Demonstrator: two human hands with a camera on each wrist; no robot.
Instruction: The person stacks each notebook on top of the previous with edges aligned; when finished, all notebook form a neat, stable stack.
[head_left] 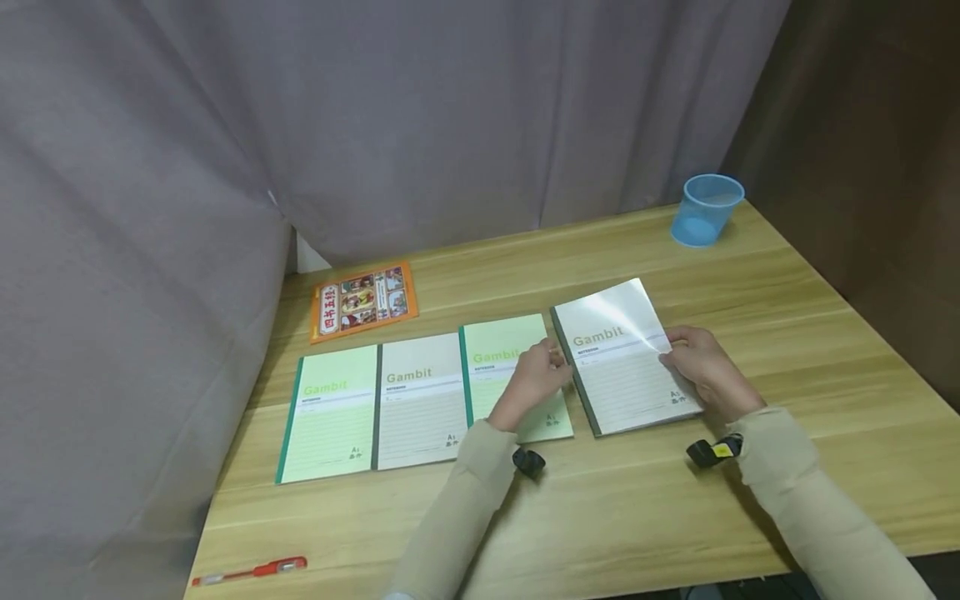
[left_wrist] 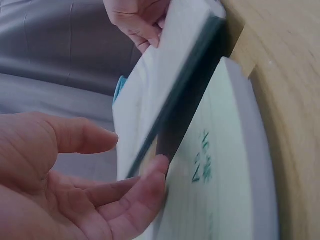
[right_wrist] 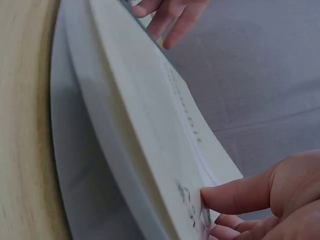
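Observation:
My right hand [head_left: 705, 367] pinches the right edge of a white "Gambit" notebook [head_left: 618, 367] with a dark spine, the thumb on its cover and the fingers beneath. In the left wrist view the spine side of that notebook [left_wrist: 187, 65] is tilted up off the table. My left hand [head_left: 532, 379] is at the spine, its fingertips close under the edge and its thumb apart from the cover. Below the left hand lies a green notebook [head_left: 502, 329] with a green spine. Farther left lie another white notebook [head_left: 420, 408] and another green one [head_left: 330, 425], edge to edge.
An orange illustrated book [head_left: 363, 302] lies behind the row at the back left. A blue plastic cup [head_left: 705, 212] stands at the back right corner. Near the front left edge of the wooden table [head_left: 840, 392] is a red pen [head_left: 255, 571]. Grey curtain [head_left: 450, 125] hangs behind.

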